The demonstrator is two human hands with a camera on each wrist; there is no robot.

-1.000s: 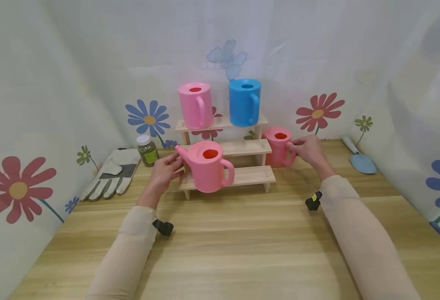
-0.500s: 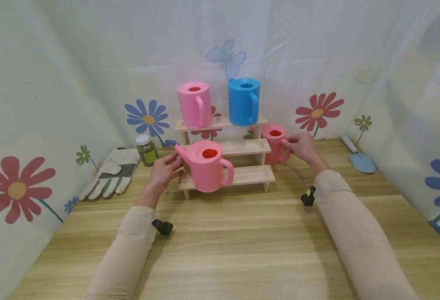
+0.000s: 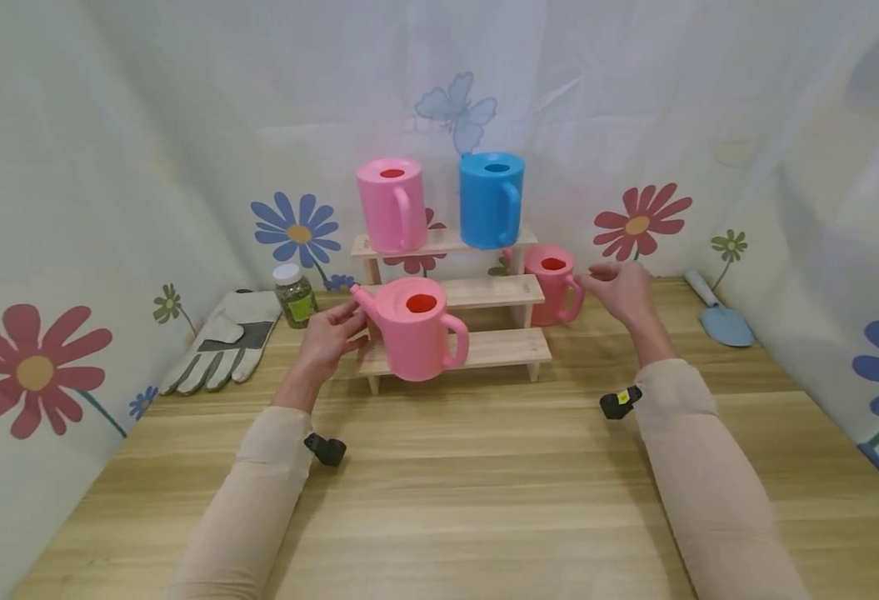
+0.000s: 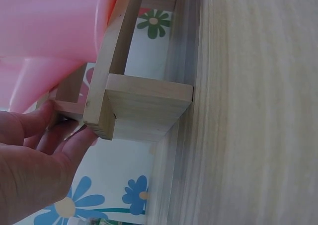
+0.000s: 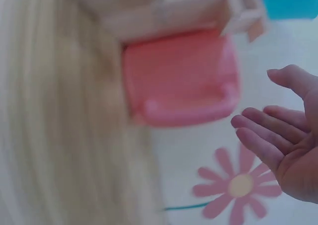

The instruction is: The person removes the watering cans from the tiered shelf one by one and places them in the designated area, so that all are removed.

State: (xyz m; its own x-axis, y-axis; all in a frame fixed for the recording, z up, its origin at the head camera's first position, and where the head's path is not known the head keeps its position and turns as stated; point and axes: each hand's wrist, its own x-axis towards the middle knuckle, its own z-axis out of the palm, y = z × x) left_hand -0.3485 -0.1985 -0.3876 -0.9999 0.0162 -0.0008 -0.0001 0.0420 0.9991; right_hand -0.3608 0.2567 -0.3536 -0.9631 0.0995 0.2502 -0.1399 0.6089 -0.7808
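Note:
My left hand (image 3: 328,340) holds the left end of a stepped wooden stand (image 3: 495,350); in the left wrist view its fingers (image 4: 74,148) meet the plank ends. Just beside that hand, a pink watering can (image 3: 415,342) stands on the stand's lower part, spout to the left. My right hand (image 3: 622,292) is apart from the handle of another pink watering can (image 3: 553,292), at the stand's right side. In the right wrist view the right fingers (image 5: 266,138) are spread and hold nothing.
A pink watering can (image 3: 392,208) and a blue one (image 3: 490,204) stand on the top step. Work gloves (image 3: 237,337) and a lidded jar (image 3: 296,300) lie left. A small trowel (image 3: 726,323) lies right. A printed curtain (image 3: 544,108) surrounds the table.
My right hand slid the right-hand pink watering can slightly left and back toward the stand, then let go of its handle and drew away rightward. My left hand has stayed in place.

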